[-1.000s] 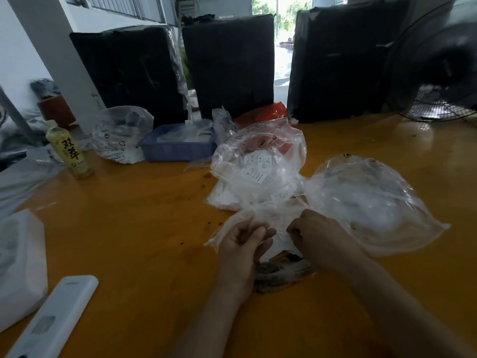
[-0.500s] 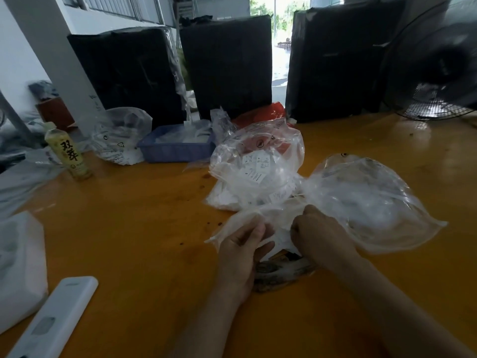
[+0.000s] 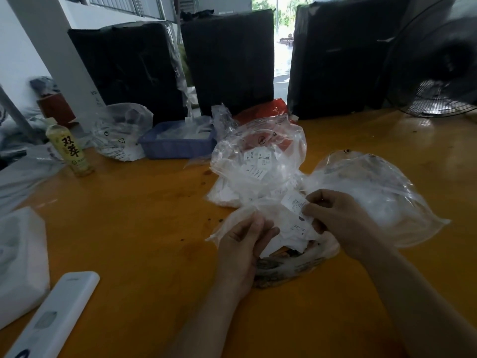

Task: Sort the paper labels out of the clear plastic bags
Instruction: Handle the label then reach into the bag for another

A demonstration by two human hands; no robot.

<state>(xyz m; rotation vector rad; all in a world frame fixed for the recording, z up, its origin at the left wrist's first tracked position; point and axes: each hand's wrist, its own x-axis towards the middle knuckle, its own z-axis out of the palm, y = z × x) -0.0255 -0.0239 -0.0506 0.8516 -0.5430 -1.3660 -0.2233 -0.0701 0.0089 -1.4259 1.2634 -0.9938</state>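
Note:
A small clear plastic bag (image 3: 296,259) lies on the orange table (image 3: 129,228) in front of me. My left hand (image 3: 245,244) pinches its left edge. My right hand (image 3: 338,218) grips white paper labels (image 3: 294,202) that stick up out of the bag's mouth. Behind it a puffed clear bag (image 3: 258,164) holds several white labels. Another large clear bag (image 3: 374,192) lies to the right, partly behind my right hand.
A blue tray (image 3: 178,144) with white pieces sits behind the bags, beside another clear bag (image 3: 121,135). A green bottle (image 3: 69,148) stands at the left. A white remote (image 3: 51,316) and white packaging (image 3: 20,259) lie near left. Black boxes (image 3: 227,60) and a fan (image 3: 438,60) line the back.
My right hand has risen from inside the bag and pulled white paper labels up out of it. My left hand stays pinching the bag's edge.

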